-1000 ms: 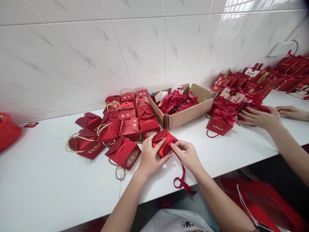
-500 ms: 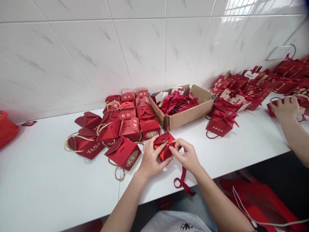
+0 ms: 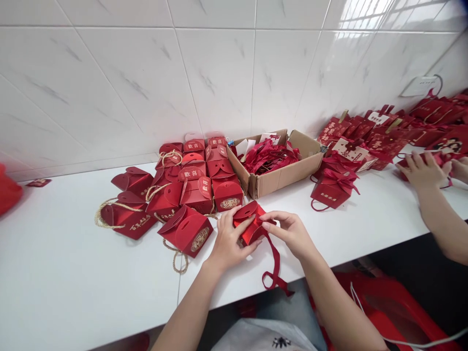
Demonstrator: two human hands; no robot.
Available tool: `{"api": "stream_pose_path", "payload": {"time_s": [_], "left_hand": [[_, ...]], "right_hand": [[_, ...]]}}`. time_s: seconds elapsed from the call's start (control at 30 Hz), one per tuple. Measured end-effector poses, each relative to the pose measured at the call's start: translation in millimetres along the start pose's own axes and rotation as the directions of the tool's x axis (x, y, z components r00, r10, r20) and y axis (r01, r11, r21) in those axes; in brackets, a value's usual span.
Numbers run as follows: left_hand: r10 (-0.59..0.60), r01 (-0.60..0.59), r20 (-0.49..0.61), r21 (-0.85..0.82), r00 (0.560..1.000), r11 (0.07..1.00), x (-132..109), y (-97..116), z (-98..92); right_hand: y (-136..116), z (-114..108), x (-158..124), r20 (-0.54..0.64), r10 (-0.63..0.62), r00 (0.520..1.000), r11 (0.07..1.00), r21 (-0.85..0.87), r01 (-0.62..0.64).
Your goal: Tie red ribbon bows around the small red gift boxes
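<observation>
Bearings taken from the held box, tiled wall at 12 o'clock. Held item: 1 small red card box with rounded, slotted flaps [image 3: 252, 232], on the white smooth-topped table [image 3: 109, 278], near its front edge. The wearer's left hand [image 3: 231, 240] grips it, fingers spread over the top, thumb along the near side. The right hand [image 3: 288, 231] is closed in a pinch at the box's 3 o'clock side, thumb and forefinger on the upper end of a narrow dark-red fabric ribbon [image 3: 275, 263]; the ribbon trails to 5 o'clock, its free end looped at the table edge. At 9 o'clock, just beside the left hand, 1 red card box with a gold oval panel [image 3: 185, 230], a twisted straw-coloured cord [image 3: 180, 263] hanging from it. At 10 o'clock, a tight cluster of red card boxes [image 3: 195, 194]. At 1 o'clock, an open brown cardboard carton [image 3: 288, 174] heaped with crimson ribbons [image 3: 272, 157]. At 2 o'clock I note 1 red card box topped with a crimson bow [image 3: 329, 192]; farther along that bearing, a co-worker's hand [image 3: 426, 169] lies flattened over a red item, shape unclear to me.
</observation>
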State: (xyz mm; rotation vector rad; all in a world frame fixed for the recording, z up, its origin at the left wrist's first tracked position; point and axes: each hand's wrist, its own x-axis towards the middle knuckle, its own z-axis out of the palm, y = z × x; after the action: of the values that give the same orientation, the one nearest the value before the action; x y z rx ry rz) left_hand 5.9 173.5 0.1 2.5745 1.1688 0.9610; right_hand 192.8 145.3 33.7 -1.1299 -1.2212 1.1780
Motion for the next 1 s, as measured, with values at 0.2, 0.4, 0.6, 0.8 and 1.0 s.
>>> {"api": "stream_pose_path", "payload": {"time_s": [0.2, 0.4, 0.6, 0.8, 1.0], "left_hand": [[-0.116, 0.117, -0.013, 0.098, 0.993, 0.988, 3, 3, -0.6], [-0.202, 0.215, -0.088, 0.176, 0.975, 0.961, 5, 9, 4.8], [-0.036, 0.041, -0.057, 0.09, 0.998, 0.995, 2, 6, -11.0], [-0.187, 0.188, 0.02, -0.085, 0.982, 0.979, 41, 9, -70.0], [-0.292, 0.242, 0.447, 0.166, 0.846, 0.956, 88, 14, -98.1]], "right_hand": [[-47, -17, 11, -0.182, -0.21, 0.961, 0.973, 0.054, 0.223], [-114, -41, 14, -0.371, -0.642, 0.67, 0.709, 0.045, 0.704], [-112, -34, 32, -0.264, -0.572, 0.777, 0.745, 0.23, 0.627], [-107, -29, 44, -0.094, -0.493, 0.865, 0.844, 0.187, 0.502], [-95, -26, 72, 0.301, -0.216, 0.929, 0.966, -0.073, 0.248]]}}
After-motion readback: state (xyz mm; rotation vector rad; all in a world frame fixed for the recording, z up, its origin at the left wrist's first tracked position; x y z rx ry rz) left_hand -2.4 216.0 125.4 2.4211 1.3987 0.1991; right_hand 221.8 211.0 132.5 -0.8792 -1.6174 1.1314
